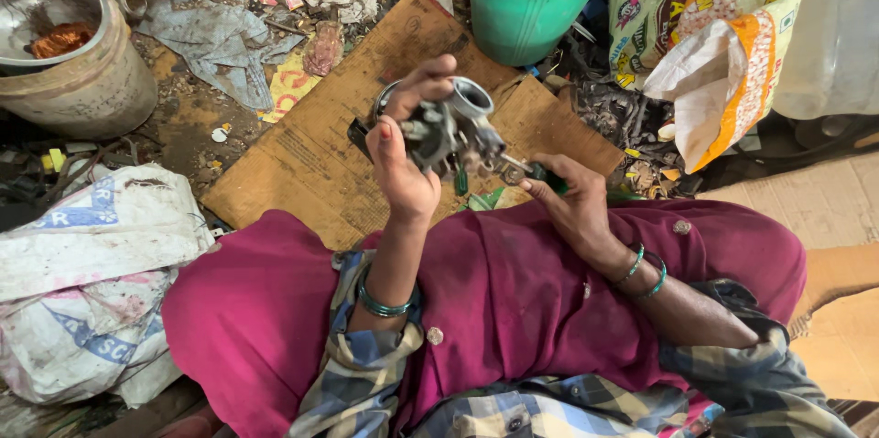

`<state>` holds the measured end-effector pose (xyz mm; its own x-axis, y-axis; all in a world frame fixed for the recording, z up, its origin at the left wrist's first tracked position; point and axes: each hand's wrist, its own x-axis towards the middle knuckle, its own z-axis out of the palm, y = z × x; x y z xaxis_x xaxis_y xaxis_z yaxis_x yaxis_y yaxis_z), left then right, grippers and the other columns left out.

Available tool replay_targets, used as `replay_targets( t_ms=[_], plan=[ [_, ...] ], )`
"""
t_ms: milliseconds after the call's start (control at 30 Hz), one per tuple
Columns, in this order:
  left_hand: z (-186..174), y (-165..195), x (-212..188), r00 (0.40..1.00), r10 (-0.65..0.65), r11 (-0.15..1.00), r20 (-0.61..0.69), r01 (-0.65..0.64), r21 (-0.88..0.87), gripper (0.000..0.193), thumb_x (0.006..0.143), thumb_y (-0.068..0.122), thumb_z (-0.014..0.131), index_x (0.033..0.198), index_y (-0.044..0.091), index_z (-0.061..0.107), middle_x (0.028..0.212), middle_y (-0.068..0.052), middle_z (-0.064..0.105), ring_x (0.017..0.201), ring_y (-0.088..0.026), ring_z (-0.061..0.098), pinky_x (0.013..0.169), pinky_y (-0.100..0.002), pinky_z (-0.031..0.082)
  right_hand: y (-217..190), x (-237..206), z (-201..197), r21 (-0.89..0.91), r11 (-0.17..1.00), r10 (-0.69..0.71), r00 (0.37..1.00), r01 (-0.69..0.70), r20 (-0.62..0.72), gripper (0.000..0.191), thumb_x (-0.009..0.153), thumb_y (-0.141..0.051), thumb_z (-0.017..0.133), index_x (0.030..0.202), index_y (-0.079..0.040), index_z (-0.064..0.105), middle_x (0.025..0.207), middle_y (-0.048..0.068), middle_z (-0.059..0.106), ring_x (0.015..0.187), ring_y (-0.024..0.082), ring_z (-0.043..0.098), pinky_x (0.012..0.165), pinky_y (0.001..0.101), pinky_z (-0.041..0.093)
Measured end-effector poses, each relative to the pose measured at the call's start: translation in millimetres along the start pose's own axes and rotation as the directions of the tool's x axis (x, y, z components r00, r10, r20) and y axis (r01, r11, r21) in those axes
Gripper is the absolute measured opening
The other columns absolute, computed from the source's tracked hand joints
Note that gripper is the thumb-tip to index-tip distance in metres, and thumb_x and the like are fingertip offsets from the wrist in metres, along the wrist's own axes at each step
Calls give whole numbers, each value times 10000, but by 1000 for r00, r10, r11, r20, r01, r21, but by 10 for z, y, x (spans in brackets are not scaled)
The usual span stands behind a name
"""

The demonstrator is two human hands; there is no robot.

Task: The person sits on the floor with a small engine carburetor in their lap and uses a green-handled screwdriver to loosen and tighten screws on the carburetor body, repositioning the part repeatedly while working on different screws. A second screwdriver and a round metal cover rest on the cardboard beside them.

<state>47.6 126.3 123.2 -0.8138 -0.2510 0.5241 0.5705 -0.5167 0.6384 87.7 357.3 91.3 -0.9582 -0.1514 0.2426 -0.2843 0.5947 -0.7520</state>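
- The left hand point(403, 159) is closed around a grimy metal carburettor point(453, 131), thumb on the near side and fingers curled over the top, holding it up above the lap with its round open throat facing away and upward.
- The right hand point(572, 209) is wrapped around the dark green handle of a screwdriver point(531, 173); its short shaft points left, with the tip against the carburettor's right side.
- Both wrists carry green bangles, and the forearms come out of checked sleeves over a magenta garment spread across the knees.
- By my reading, the work is at an early or middle stage: the carburettor body looks whole, with fittings and screws on it, and I can make out no loosened parts set down in the lap or just beside the hands. Whether the screw under the tip is out or in, I cannot tell.
- Just beyond the hands lies a flattened sheet of brown cardboard point(311, 163) on the dirt floor.
- Behind it stands a green plastic bucket point(526, 8), with printed sacks point(705, 44) to its right.
- Far left is a dented metal pot point(69, 40) with something copper-coloured inside; a white woven sack point(87, 282) lies nearer, amid scraps and litter.
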Motion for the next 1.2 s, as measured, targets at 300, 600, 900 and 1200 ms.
replay_targets(
  t_ms=[300,600,900,1200],
  plan=[
    [-231,-215,3,997,-66,993,-41,62,-98,786,969,606,730,1411,-10,523,1392,-115,508,1318,-191,514,1159,-346,426,-136,-26,-33,-2,997,-79,994,79,-74,301,872,-164,855,1091,-1,729,868,66,698,759,108,622,689,259,508],
    [-367,-363,46,939,-330,872,-99,262,-414,539,1076,510,608,1257,3,601,1440,-216,610,1216,-250,653,1026,-400,541,-192,-13,-32,-35,993,-119,984,116,-130,282,875,-123,862,1081,1,716,914,79,723,790,129,669,713,267,538],
    [-396,-278,117,865,-501,628,-4,360,-690,555,1057,552,448,1136,55,683,1220,-189,684,1131,-317,696,893,-515,637,-322,46,-66,-139,985,-119,988,105,-97,338,838,-114,875,1119,-12,716,958,94,733,832,162,719,729,290,567],
    [-759,-346,112,854,-507,710,-117,336,-619,498,1098,458,493,1051,9,704,995,-182,701,1029,-312,685,760,-422,600,-621,195,-449,-319,893,-288,947,319,142,413,808,-93,875,1182,-21,715,919,110,725,728,246,717,623,344,562]
  ],
)
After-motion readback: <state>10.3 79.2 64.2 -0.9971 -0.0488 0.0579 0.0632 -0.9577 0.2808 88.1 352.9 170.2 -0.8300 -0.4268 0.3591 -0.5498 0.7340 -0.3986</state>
